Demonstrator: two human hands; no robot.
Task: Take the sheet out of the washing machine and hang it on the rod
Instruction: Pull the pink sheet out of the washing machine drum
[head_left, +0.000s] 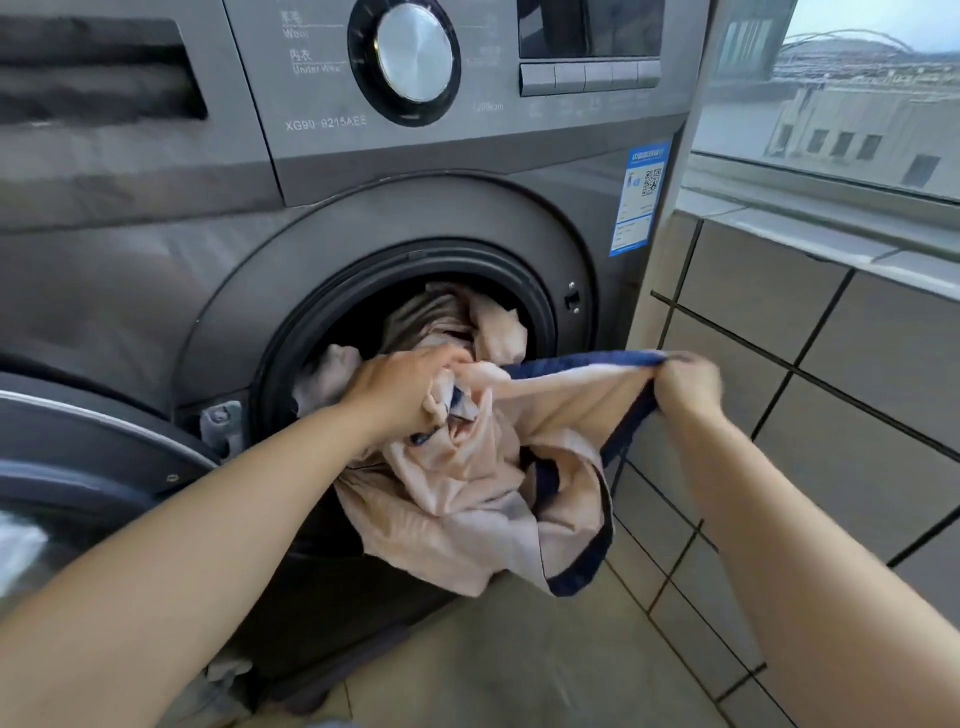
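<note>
Left hand (402, 387) shut tight around bunched sheet (467, 499) at washing machine (363, 218) door hole. Right hand (685, 384) pinching its blue edge, pulled tight between.

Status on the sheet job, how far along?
Done: washing machine door is open. In hand: left hand grips a bunch of the sheet at the drum opening, right hand pinches its navy edge; part hangs out, part sits inside the drum. Left: pull the rest free, hang it; no rod in view.
</note>
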